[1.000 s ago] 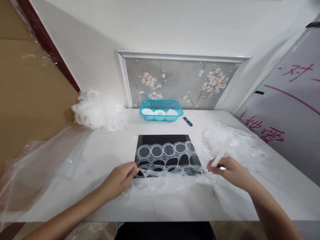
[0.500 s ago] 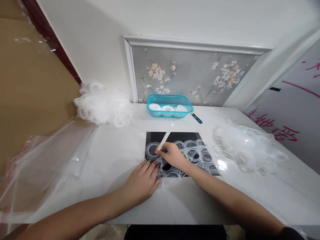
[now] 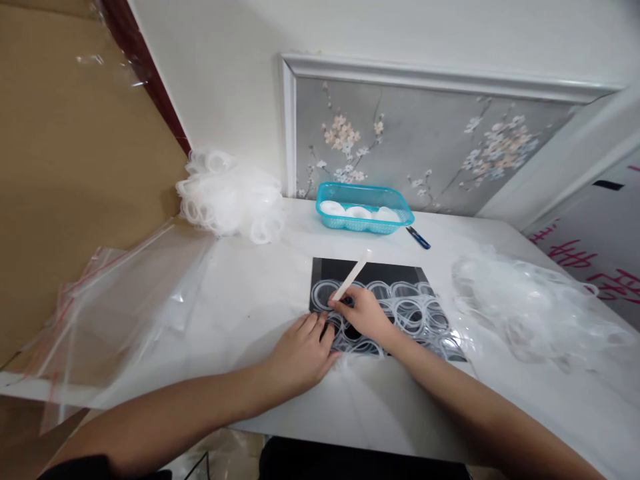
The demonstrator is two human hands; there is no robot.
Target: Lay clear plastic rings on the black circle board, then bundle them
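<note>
A black sheet point(image 3: 395, 272) lies flat on the white table, largely covered by clear, whitish rings point(image 3: 411, 313). My right hand point(image 3: 367, 317) is closed over the sheet, pinching a flat pale stick point(image 3: 351, 275) that slants up and away from the fingers. Its lower end sits by a ring point(image 3: 326, 295) at the sheet's left side. My left hand point(image 3: 305, 350) rests palm down with fingers stretched out, their tips on the rings at the lower left corner.
A turquoise basket point(image 3: 366, 225) holding white rolls stands against the wall. Blue-handled thread snips point(image 3: 419, 238) lie beside it. Heaps of translucent rings sit at the back left point(image 3: 233, 200) and right point(image 3: 530, 307). Clear plastic bags point(image 3: 130, 313) lie at left.
The whole view has shifted, so the table things appear farther right. Both hands keep nearly the same places on the sheet, and the stick stays in my right hand.
</note>
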